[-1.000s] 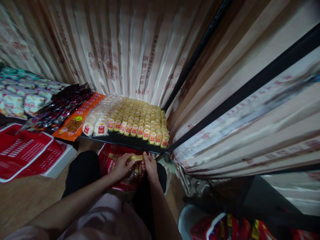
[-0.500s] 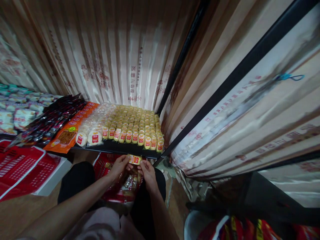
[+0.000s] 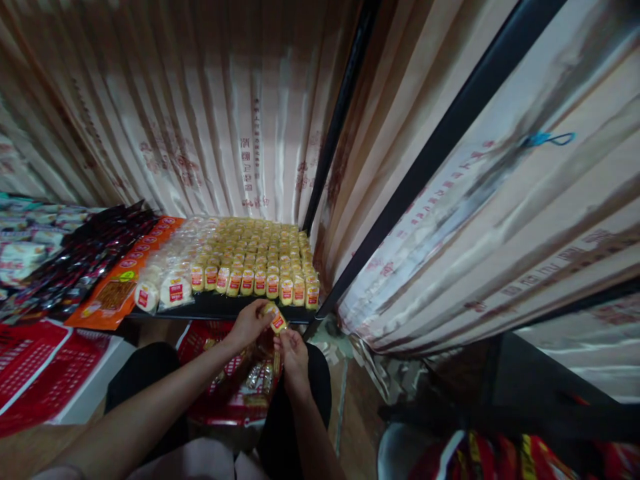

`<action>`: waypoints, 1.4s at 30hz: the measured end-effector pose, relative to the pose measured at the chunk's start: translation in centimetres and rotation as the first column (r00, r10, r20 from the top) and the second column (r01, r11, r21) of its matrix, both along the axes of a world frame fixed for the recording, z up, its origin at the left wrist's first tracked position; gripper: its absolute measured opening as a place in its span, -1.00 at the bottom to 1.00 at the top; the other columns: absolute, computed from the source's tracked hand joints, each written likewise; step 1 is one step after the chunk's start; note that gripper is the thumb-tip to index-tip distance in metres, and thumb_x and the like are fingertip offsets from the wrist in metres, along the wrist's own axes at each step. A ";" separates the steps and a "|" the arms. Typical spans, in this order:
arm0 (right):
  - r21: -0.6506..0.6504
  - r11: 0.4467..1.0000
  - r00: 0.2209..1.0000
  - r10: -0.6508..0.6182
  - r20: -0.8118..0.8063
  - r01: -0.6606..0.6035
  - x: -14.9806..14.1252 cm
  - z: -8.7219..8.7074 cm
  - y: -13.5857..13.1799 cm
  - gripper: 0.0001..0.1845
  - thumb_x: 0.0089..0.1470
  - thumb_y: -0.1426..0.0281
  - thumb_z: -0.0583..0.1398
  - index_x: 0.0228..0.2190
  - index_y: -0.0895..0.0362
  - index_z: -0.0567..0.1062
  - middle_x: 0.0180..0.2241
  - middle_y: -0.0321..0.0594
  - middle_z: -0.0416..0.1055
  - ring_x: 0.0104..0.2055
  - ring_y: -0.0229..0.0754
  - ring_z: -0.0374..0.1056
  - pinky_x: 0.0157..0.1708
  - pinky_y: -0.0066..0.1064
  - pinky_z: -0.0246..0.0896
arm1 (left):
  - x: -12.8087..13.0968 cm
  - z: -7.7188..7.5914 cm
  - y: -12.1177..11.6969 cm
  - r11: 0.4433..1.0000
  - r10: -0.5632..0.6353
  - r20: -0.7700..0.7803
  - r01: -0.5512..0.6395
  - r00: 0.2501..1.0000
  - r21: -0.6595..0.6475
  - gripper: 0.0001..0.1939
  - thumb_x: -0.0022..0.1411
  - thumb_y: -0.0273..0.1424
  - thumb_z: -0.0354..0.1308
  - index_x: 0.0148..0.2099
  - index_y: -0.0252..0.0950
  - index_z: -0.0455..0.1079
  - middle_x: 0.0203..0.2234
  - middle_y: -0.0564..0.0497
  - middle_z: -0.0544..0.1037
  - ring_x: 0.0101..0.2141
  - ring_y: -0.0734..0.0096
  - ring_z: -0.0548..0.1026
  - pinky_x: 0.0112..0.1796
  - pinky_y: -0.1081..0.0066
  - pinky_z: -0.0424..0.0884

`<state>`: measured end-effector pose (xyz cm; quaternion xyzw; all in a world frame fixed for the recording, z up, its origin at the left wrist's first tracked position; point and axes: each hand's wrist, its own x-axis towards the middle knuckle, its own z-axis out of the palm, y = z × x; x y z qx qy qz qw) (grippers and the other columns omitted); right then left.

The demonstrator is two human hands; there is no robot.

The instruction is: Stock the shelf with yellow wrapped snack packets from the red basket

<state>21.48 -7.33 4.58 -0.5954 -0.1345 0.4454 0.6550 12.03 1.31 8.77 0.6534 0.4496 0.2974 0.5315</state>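
Note:
Between my two hands is a small yellow wrapped snack pack point(image 3: 277, 320) with a red label, tilted. The fingers of my left hand point(image 3: 251, 323) pinch its upper left end. My right hand point(image 3: 294, 353) grips its lower right end. Just beyond, rows of similar yellow snack packs point(image 3: 254, 281) stand closely together on a black shelf point(image 3: 215, 308). Under my hands, between my knees, lies an open red bag point(image 3: 230, 407) with more small wrapped packs point(image 3: 257, 377) inside.
Left of the yellow rows are white round packs point(image 3: 176, 291), an orange packet point(image 3: 113, 297) and dark shiny packets point(image 3: 85, 250). A red printed bag point(image 3: 35, 367) lies at the left. Black frame bars point(image 3: 430, 180) slant at the right before curtains point(image 3: 215, 100). Red packets point(image 3: 500, 457) sit lower right.
The snack pack has turned from nearly level to slanting down toward the right. My left hand is higher on it, my right hand a little lower. The whole view has shifted slightly.

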 end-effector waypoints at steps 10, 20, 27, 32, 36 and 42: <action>0.116 0.992 0.681 -0.124 0.722 0.058 1.0 1.5 -0.6 -0.70 0.10 0.31 0.00 -0.15 0.16 0.34 -0.16 -0.06 0.30 -0.11 -0.16 0.30 -0.13 -0.28 0.27 | 5.5 2.3 1.5 0.924 -0.081 -0.284 0.179 0.955 0.337 -0.64 0.11 -0.45 0.07 0.00 -0.32 0.33 -0.20 -0.09 0.50 -0.21 0.30 0.45 -0.13 0.32 0.33; 0.120 0.993 0.377 -0.115 0.919 0.011 2.7 0.4 0.6 -0.59 0.12 0.47 -0.07 -0.01 0.22 0.33 0.06 0.05 0.23 0.14 -0.09 0.12 0.07 -0.10 0.13 | 8.0 3.2 1.8 0.870 -0.091 -0.466 0.298 0.880 0.393 -0.63 0.17 -0.46 -0.01 0.05 -0.30 0.30 -0.13 -0.14 0.38 -0.20 0.27 0.43 -0.14 0.31 0.35; 0.117 0.993 0.349 -0.110 0.931 0.003 3.2 -0.3 1.3 -0.56 0.10 0.50 -0.07 0.01 0.23 0.32 0.06 0.05 0.20 0.12 -0.09 0.14 0.06 -0.12 0.15 | 8.1 2.0 2.6 0.817 -0.067 -0.374 0.266 0.925 0.512 -0.65 0.17 -0.54 -0.04 0.02 -0.31 0.29 -0.11 -0.12 0.24 -0.17 0.34 0.38 -0.12 0.32 0.37; 0.094 0.996 0.334 -0.084 0.939 -0.012 3.4 -0.3 1.4 -0.51 0.07 0.53 -0.07 0.05 0.18 0.30 0.07 0.02 0.19 0.11 -0.09 0.14 0.06 -0.11 0.16 | 7.0 0.8 1.9 0.786 -0.029 -0.283 0.197 0.959 0.586 -0.67 0.20 -0.52 -0.07 0.02 -0.25 0.24 -0.11 -0.09 0.22 -0.16 0.36 0.36 -0.12 0.30 0.39; 0.090 0.996 0.324 -0.082 0.943 -0.008 3.4 -0.6 1.5 -0.52 0.09 0.51 -0.08 0.05 0.19 0.30 0.05 0.05 0.19 0.10 -0.07 0.15 0.03 -0.10 0.18 | 5.8 -0.2 0.5 0.787 -0.087 -0.348 0.278 0.934 0.550 -0.72 0.27 -0.45 -0.16 -0.02 -0.26 0.26 -0.15 -0.08 0.27 -0.22 0.38 0.40 -0.14 0.33 0.41; 0.082 0.997 0.291 -0.079 0.953 0.001 3.4 -0.9 1.7 -0.52 0.13 0.46 -0.09 0.09 0.18 0.25 0.08 0.06 0.17 0.13 -0.05 0.11 0.02 -0.09 0.17 | 5.4 -1.3 -0.1 0.793 -0.176 -0.347 0.342 0.921 0.505 -0.61 0.29 -0.41 -0.19 0.15 -0.23 0.13 -0.05 -0.10 0.28 -0.11 0.35 0.39 -0.06 0.32 0.37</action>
